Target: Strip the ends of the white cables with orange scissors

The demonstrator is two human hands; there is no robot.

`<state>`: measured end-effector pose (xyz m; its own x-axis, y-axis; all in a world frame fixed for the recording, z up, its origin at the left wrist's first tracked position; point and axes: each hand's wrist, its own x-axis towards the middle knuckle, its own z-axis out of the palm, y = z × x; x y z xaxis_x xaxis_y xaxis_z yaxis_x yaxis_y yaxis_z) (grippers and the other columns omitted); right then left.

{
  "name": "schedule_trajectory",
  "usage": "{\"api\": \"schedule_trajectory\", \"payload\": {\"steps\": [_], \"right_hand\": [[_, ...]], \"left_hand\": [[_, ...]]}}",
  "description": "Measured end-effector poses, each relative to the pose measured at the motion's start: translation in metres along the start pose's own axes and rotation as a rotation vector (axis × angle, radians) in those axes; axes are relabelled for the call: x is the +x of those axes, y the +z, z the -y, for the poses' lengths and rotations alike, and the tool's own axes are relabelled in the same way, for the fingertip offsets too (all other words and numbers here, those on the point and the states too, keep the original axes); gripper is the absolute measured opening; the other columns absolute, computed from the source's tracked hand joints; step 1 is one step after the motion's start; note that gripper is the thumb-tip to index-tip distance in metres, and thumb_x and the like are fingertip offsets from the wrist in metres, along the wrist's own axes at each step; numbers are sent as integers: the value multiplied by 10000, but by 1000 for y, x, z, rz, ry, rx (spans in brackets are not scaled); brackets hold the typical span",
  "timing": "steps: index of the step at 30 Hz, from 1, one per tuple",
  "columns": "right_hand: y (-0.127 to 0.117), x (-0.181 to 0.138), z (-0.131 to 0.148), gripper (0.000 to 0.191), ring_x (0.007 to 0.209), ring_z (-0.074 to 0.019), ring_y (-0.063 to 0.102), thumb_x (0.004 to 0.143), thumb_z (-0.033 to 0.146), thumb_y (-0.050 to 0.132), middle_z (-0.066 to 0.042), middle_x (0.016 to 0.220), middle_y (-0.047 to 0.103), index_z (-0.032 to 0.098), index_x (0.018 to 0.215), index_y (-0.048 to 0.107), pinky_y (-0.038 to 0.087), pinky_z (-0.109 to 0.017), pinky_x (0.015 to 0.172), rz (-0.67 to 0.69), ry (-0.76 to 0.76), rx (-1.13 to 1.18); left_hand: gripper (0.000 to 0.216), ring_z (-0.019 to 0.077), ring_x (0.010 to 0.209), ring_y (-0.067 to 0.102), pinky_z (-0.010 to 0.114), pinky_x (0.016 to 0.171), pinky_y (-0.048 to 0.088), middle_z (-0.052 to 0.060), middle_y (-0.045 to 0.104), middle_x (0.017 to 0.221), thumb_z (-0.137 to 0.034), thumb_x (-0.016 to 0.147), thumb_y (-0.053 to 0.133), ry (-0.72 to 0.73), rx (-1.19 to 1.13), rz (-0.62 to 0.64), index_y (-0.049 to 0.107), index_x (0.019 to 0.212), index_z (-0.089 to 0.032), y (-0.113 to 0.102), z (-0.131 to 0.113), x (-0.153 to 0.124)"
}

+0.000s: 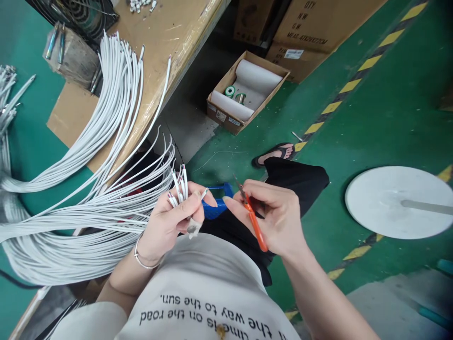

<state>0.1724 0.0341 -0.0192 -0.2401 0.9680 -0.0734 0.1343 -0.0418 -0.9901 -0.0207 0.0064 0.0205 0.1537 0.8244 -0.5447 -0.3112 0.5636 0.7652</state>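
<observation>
My left hand (166, 221) is closed around several white cables (183, 183). Their ends point upward between the fingers, and one end (204, 193) sticks out toward the right. A greyish-white wrap (193, 227) covers one of its fingertips. My right hand (281, 212) grips small snips (255, 225) with orange handles and a dark pointed tip. That tip is angled up and away, apart from the cables. Between the two hands there is a small gap. A large bundle of white cables (81, 233) drapes from the bench at the left toward my left hand.
More white cables (116, 94) lie across the brown bench top (177, 28), beside a black fan (78, 19). On the green floor stand an open carton (226, 123) with spools, stacked boxes (307, 28) and a round white base (382, 203). Yellow-black tape (350, 86) crosses the floor.
</observation>
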Motion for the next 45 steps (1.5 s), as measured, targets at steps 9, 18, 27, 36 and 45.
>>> {"api": "schedule_trajectory", "payload": {"steps": [9, 18, 27, 36, 45], "right_hand": [[-5, -1, 0, 528, 528, -92, 275, 876, 376, 844, 39, 559, 380, 193, 550, 470, 214, -303, 477, -2, -61, -71], [-4, 7, 3, 398, 570, -109, 386, 828, 426, 891, 12, 601, 519, 199, 594, 663, 313, -283, 500, -142, 48, 78], [-2, 10, 3, 344, 557, -99, 377, 835, 398, 886, 23, 591, 504, 200, 626, 697, 298, -278, 482, -100, 80, 113], [-3, 9, 4, 280, 541, -96, 389, 830, 364, 891, 23, 599, 554, 212, 651, 739, 290, -285, 479, -68, 81, 141], [11, 10, -1, 116, 589, -107, 491, 804, 236, 915, 28, 660, 602, 293, 896, 872, 401, -276, 548, 37, -68, 347]], "left_hand": [[305, 56, 441, 272, 252, 432, 117, -53, 467, 545, -461, 978, 726, -16, 2, 37, 736, 897, -167, -3, 2, -1], [361, 60, 441, 259, 267, 441, 119, -45, 477, 536, -500, 968, 713, -71, 38, 46, 725, 872, -152, -6, 2, 0], [311, 46, 447, 275, 245, 439, 133, -44, 479, 543, -426, 1008, 688, -75, -18, 68, 730, 882, -145, -9, 2, 0], [294, 48, 453, 273, 231, 428, 136, -50, 463, 534, -399, 1016, 686, -64, -44, 86, 739, 882, -143, -8, 1, 0], [340, 48, 464, 319, 237, 446, 150, -37, 519, 556, -446, 989, 720, -159, -32, 126, 732, 839, -141, -10, 5, -2]]}}
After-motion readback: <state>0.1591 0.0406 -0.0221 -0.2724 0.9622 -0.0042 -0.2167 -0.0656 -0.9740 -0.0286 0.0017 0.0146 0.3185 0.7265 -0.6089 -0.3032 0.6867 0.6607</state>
